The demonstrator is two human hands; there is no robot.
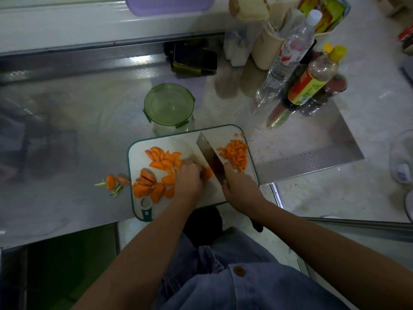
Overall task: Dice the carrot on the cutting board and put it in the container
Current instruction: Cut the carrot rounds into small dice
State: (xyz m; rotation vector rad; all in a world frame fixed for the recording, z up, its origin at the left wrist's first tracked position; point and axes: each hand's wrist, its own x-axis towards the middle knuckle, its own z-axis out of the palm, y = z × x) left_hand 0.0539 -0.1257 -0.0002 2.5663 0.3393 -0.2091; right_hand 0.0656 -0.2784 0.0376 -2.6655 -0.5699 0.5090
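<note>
A white cutting board (178,139) with a teal rim lies in the middle of the frame on a steel counter (67,135). The left hand (188,179) sits on the board's lower middle, its fingers curled down over a carrot piece (207,172) that peeks out orange between the knuckles and the blade. The right hand (240,186) is wrapped round the handle of a cleaver (209,153), forefinger lying along the blade's side; the blade slants toward the upper left, its edge down against the carrot piece. Right of the blade, in the board's upper right corner, is a heap of diced carrot (234,154). Left of the hands, thicker carrot slices (156,173) are spread over the board's left half. The container (172,127), a clear glass jar with its green lid (168,104) on, stands on the counter just above the board's upper edge. Carrot ends (110,182) with green stalks lie on the counter just left of the board. Bottles (312,79) stand in the upper right of the frame, and a phone (194,58) lies above the container
</note>
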